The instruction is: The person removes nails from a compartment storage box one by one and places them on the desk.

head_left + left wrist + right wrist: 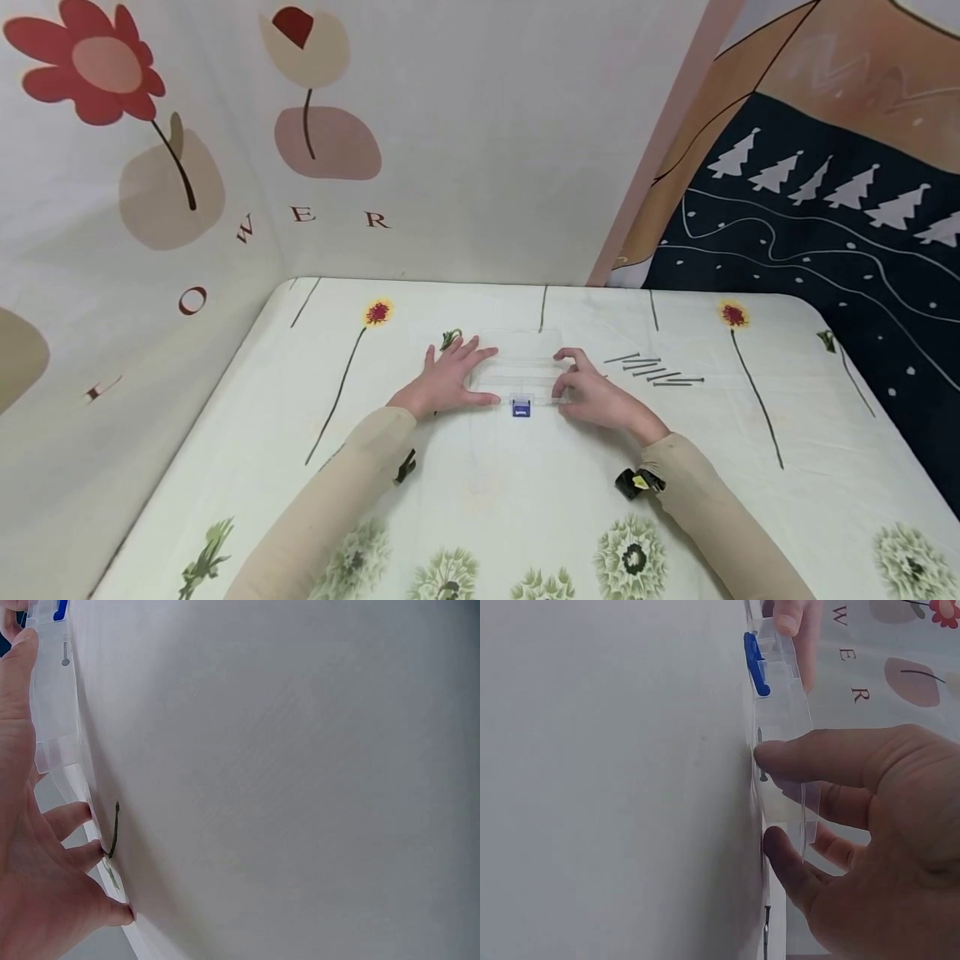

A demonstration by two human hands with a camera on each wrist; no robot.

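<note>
A clear plastic box (517, 392) with a blue latch (521, 407) on its front sits mid-table between both hands. Its outline is faint against the cloth. At its left end, my left hand (452, 379) has its fingers spread and fairly straight, with the thumb touching the front corner. My right hand (596, 396) holds the right end; in the right wrist view its thumb lies against the front wall and other fingers curl behind. Through the clear wall a nail (763, 778) shows near that thumb. Several grey nails (652, 368) lie on the cloth right of the right hand.
The table wears a white floral cloth (480, 500). Printed fabric hangs (480, 167) behind and at the left, with a dark tree-patterned piece (810, 200) at the right. A small black device (637, 482) sits at the right wrist.
</note>
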